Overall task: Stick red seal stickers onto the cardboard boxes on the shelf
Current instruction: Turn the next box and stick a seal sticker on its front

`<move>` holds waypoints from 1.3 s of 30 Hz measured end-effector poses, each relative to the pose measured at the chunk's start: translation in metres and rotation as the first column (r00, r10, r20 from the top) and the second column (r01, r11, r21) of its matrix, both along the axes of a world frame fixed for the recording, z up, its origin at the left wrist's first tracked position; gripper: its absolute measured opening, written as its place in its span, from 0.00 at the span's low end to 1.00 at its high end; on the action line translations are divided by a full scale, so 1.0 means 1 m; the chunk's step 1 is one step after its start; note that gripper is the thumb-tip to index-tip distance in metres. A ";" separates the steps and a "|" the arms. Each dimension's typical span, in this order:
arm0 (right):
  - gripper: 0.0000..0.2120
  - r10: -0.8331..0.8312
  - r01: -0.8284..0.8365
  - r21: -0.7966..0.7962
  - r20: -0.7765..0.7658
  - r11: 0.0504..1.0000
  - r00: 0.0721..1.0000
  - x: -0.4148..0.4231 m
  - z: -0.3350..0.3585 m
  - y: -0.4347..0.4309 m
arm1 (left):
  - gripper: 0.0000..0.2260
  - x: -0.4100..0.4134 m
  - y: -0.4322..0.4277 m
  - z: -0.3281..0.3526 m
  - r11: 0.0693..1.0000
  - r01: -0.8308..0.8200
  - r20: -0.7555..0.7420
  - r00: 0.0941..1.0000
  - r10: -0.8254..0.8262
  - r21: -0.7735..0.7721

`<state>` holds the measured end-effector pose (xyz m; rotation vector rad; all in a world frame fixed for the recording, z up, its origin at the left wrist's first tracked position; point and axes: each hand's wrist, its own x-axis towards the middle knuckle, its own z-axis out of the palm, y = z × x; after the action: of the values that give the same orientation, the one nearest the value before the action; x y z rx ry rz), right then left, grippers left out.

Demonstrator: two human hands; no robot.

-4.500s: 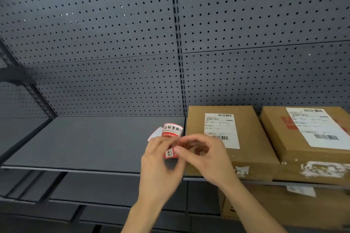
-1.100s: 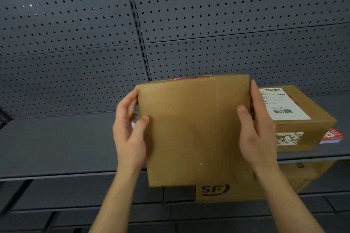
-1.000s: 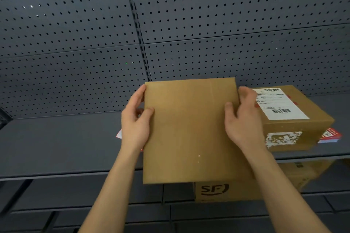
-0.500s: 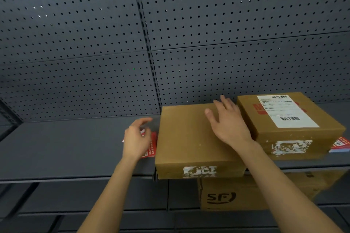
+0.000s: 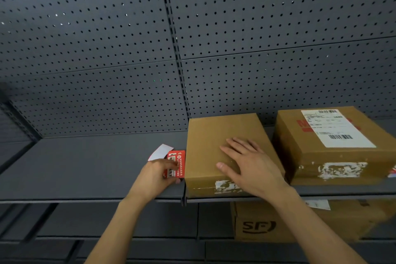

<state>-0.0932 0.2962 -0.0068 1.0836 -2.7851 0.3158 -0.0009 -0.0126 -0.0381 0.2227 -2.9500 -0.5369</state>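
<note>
Our right hand (image 5: 249, 169) lies flat on top of the plain cardboard box (image 5: 216, 135), its fingers (image 5: 237, 144) spread and released, gripping nothing. That box sits on the grey shelf (image 5: 85, 163), with torn white label residue on the front face below our palm. Just beyond our right fingers, further right, a second cardboard box (image 5: 308, 156) stands close beside the first, carrying a white shipping label (image 5: 334, 127) on top.

Our left hand (image 5: 155, 176) rests on the shelf just left of the plain box, its fingers (image 5: 171, 165) curled on the red seal stickers (image 5: 177, 164); we cannot tell whether they pinch them or only press on them. A white strip of backing paper (image 5: 161, 151) juts out past those fingertips towards the pegboard wall (image 5: 107, 49). Beneath the shelf, under our right wrist, another box marked SF (image 5: 257, 226) sits on a lower level.
</note>
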 end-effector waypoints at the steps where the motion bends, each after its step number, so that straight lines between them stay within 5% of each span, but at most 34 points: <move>1: 0.36 -0.008 0.008 0.000 -0.002 1.000 1.000 -0.001 0.000 -0.001 | 0.16 -0.001 -0.001 0.001 1.000 -0.009 0.013 1.000 0.009 0.027; 8: 0.34 -0.047 0.047 -0.028 -0.006 0.998 0.999 -0.009 -0.004 -0.010 | 0.07 -0.003 -0.008 0.009 0.997 0.003 -0.024 1.000 -0.001 0.072; 12: 0.33 -0.055 0.067 -0.135 0.094 0.989 0.994 -0.010 0.000 -0.011 | 0.07 0.002 -0.008 0.009 0.989 -0.145 -0.406 0.907 0.115 -0.044; 14: 0.29 -0.044 0.103 -0.313 0.188 0.944 0.981 -0.004 0.006 -0.012 | 0.05 0.005 -0.004 0.019 0.972 -0.220 -0.590 0.775 0.224 0.080; 16: 0.20 -0.014 0.129 -0.501 0.228 0.856 0.974 0.004 0.015 -0.017 | 0.08 0.008 0.008 0.035 0.953 -0.099 -0.656 0.704 0.271 0.287; 18: 0.14 0.050 0.209 -0.629 0.367 0.748 0.929 0.010 0.027 -0.027 | 0.09 0.010 0.025 0.053 0.901 0.087 -0.658 0.713 0.242 0.425; 21: 0.14 0.273 0.410 -0.686 0.658 0.602 0.702 0.014 0.042 -0.037 | 0.14 0.012 0.053 0.065 0.835 0.266 -0.642 0.755 0.130 0.482; 23: 0.11 0.380 0.451 -0.695 0.699 0.559 0.606 0.017 0.045 -0.038 | 0.14 0.013 0.065 0.068 0.764 0.352 -0.635 0.766 0.096 0.541; 27: 0.09 0.495 0.464 -0.756 0.654 0.462 0.572 0.021 0.039 -0.036 | 0.05 0.009 0.076 0.069 0.759 0.351 -0.646 0.754 0.118 0.549; 32: 0.09 0.557 0.464 -0.802 0.596 0.376 0.578 0.029 0.033 -0.041 | 0.08 -0.007 0.090 0.066 0.948 0.076 -0.628 0.765 0.144 0.310; 35: 0.09 0.603 0.514 -0.817 0.555 0.263 0.574 0.031 0.031 -0.044 | 0.09 -0.007 0.102 0.067 0.970 0.113 -0.622 0.782 0.047 0.215; 39: 0.13 0.594 0.391 -0.870 0.491 0.299 0.637 0.032 0.024 -0.042 | 0.10 -0.002 0.113 0.074 0.936 0.230 -0.585 0.811 -0.032 0.268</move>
<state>-0.0610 0.2539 0.0175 0.7990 -1.9902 2.6601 -0.0028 0.1002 0.0362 -0.1086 -2.2807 -0.9291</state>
